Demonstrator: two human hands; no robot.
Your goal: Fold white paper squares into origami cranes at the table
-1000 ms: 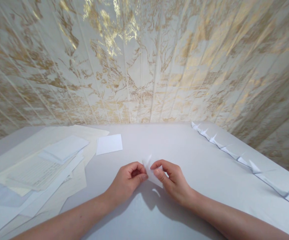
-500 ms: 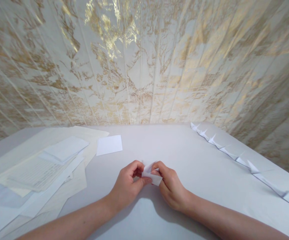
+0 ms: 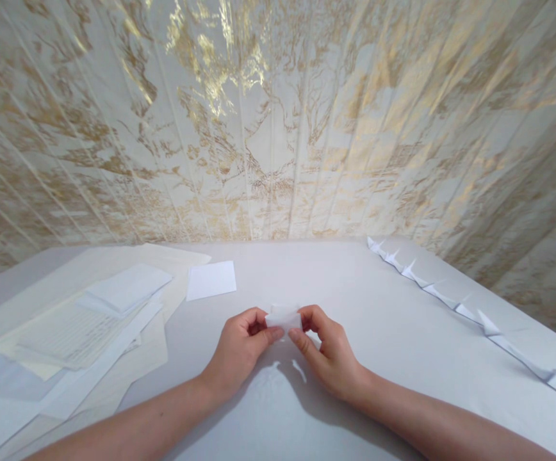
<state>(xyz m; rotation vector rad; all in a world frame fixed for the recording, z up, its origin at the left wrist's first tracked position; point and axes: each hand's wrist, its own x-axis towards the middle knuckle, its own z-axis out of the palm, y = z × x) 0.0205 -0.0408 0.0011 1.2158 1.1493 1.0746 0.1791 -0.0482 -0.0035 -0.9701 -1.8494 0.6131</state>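
A small folded piece of white paper (image 3: 284,318) is held up between both hands, a little above the table top. My left hand (image 3: 245,340) pinches its left end, thumb in front and fingers behind. At the other end my right hand (image 3: 327,349) grips it between thumb and forefinger. Its layers overlap, and their exact folds are too blurred to make out. Farther back, left of the hands, lies a flat white sheet (image 3: 211,280).
Loose papers (image 3: 81,330), some with writing, overlap on the left of the white table (image 3: 302,269). Along its right edge runs a row of several folded white paper figures (image 3: 488,324) with pointed tips. A gold-patterned wall covering (image 3: 268,141) rises behind the table.
The folded paper has been turned and now spans level between the hands. My right fingers have shifted from over the paper to its right end. Everything else stays put.
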